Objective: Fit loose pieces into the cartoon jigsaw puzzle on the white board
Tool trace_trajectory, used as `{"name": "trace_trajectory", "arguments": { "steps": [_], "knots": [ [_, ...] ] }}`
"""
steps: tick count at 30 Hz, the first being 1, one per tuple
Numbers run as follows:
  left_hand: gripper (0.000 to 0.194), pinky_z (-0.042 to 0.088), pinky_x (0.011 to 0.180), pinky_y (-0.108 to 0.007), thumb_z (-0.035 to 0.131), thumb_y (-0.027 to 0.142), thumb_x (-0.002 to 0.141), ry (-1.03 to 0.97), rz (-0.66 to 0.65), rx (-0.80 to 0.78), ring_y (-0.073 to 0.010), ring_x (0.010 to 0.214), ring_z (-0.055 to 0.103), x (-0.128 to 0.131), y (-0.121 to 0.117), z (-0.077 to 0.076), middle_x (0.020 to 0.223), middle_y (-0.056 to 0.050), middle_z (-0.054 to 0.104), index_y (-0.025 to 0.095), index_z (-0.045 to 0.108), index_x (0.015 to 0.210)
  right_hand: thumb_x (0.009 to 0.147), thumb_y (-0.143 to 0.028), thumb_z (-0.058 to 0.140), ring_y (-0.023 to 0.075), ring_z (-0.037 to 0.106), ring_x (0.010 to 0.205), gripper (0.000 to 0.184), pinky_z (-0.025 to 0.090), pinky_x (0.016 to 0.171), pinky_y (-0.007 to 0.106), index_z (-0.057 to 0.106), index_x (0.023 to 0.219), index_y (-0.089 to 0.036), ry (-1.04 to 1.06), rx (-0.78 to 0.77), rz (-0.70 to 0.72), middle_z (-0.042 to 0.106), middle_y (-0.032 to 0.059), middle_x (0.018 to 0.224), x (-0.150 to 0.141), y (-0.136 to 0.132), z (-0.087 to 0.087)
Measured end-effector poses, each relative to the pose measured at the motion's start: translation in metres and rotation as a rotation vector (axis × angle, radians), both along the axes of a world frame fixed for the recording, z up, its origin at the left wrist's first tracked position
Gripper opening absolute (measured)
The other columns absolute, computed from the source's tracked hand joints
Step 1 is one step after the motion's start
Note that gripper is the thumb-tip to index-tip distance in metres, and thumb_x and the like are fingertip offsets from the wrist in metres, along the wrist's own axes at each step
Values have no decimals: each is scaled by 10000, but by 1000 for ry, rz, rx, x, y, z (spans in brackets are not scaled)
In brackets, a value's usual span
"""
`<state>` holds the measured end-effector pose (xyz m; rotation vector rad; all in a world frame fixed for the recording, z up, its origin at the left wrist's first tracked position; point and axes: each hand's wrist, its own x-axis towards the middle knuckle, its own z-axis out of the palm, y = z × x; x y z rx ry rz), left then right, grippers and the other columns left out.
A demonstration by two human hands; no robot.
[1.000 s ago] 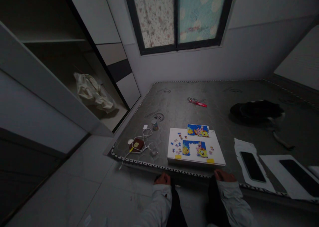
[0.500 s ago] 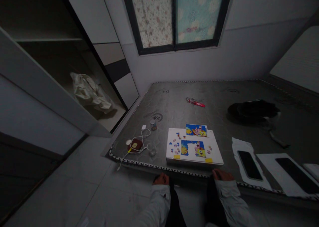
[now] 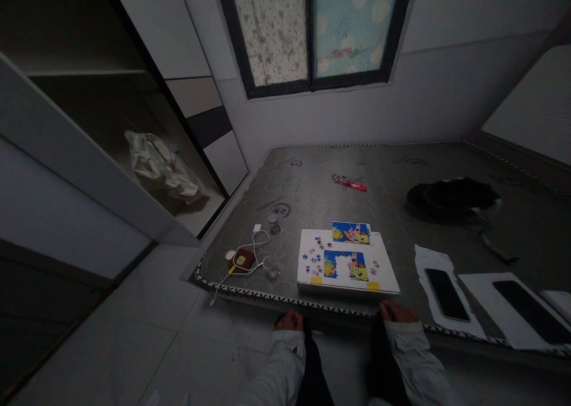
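A white board [image 3: 388, 275] lies near the front edge of a grey mattress [image 3: 392, 174]. On it sits a partly built cartoon jigsaw [image 3: 347, 265] with several loose pieces [image 3: 314, 258] to its left. A printed reference picture [image 3: 351, 232] lies just behind the board. My left hand [image 3: 289, 320] rests low at the mattress edge, fingers curled. My right hand [image 3: 398, 312] sits at the edge just right of the board, fingers bent. Both are in white sleeves, and what they hold, if anything, is hidden.
Left of the board are a dark red case [image 3: 241, 260] with a white cable, a small jar [image 3: 273, 223] and a clear cup [image 3: 272, 266]. Two phones [image 3: 443, 294] lie on white sheets at the right. A dark garment [image 3: 452, 195] and a red packet [image 3: 350, 183] lie farther back. An open wardrobe holds crumpled cloth [image 3: 159, 168].
The view has shifted slightly; the board and mattress sit a little farther left in frame. My hands have stayed at the mattress edge.
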<state>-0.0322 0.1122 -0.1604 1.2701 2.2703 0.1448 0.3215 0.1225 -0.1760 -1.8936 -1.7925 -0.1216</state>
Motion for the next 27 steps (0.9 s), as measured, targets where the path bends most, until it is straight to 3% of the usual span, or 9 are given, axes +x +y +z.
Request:
{"name": "trace_trajectory", "arguments": {
  "steps": [12, 23, 27],
  "knots": [
    [270, 267, 669, -283, 636, 261, 1131, 26, 9, -37, -133, 757, 608, -1, 1, -11, 796, 25, 700, 234, 749, 888, 1122, -413, 445, 277, 793, 738, 490, 523, 823, 414, 839, 919, -205, -27, 128, 43, 861, 103, 822, 6, 4, -12],
    [293, 363, 683, -302, 658, 235, 1101, 18, 16, -20, -165, 734, 649, 0, 3, 0, 769, -7, 728, 234, 736, 818, 1101, -385, 443, 290, 795, 756, 462, 526, 846, 435, 832, 908, -231, 21, 102, 18, 849, 119, 819, -1, 2, -4],
    [243, 412, 716, -285, 667, 231, 1100, 15, -4, -45, -179, 824, 712, -1, 3, 2, 800, -10, 755, 243, 774, 882, 1084, -383, 442, 297, 787, 748, 453, 528, 846, 437, 831, 902, -239, 33, 72, 16, 847, 123, 816, -2, 2, 2]
  ]
}}
